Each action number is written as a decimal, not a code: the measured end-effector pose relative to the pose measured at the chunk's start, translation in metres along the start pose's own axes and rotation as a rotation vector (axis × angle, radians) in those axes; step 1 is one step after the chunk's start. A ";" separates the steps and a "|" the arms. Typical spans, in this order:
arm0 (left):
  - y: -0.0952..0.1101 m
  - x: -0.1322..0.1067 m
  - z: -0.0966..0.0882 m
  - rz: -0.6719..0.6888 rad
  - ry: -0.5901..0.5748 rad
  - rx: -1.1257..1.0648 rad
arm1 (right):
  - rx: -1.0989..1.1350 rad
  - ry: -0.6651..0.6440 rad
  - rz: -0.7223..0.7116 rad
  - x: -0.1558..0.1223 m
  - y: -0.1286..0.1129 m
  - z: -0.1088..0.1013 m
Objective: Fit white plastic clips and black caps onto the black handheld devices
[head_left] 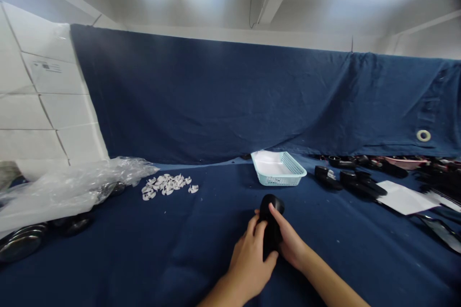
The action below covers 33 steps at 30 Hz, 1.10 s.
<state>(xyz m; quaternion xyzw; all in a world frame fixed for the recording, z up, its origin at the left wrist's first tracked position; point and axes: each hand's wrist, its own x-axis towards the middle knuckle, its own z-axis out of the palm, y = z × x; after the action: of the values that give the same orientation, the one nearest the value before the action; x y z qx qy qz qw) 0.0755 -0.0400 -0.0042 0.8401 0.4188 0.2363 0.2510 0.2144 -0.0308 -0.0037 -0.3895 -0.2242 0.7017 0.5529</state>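
A black plastic part [271, 203] with a rounded top stands between my two hands, low in the middle of the view; its exact kind I cannot make out. My left hand [252, 256] is closed around its left side, with the fingers reaching toward the far side. On the other side my right hand [291, 242] grips it, the thumb lying along the upper part. The lower portion of the black part is mostly hidden by the hands. Beyond it sits a light blue plastic basket [279, 181] with a white lining.
Small white plastic pieces [167, 185] lie in a loose pile on the blue cloth [151, 254]. At left, clear plastic wrap [72, 196] covers round black pieces [25, 242]. Black parts [327, 178] and white paper [405, 197] lie at right. A blue curtain [216, 100] hangs behind.
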 end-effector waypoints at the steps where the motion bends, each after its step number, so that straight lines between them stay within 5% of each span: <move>1: 0.000 0.000 0.000 0.004 0.004 0.002 | 0.000 0.001 0.002 0.000 0.000 0.000; 33: -0.001 0.001 0.001 0.005 0.017 0.004 | -0.022 -0.001 -0.013 0.002 0.002 -0.001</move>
<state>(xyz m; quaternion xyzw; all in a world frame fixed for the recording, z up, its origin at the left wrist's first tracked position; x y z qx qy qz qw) 0.0759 -0.0392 -0.0059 0.8396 0.4191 0.2434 0.2453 0.2137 -0.0293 -0.0068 -0.3937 -0.2348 0.6959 0.5528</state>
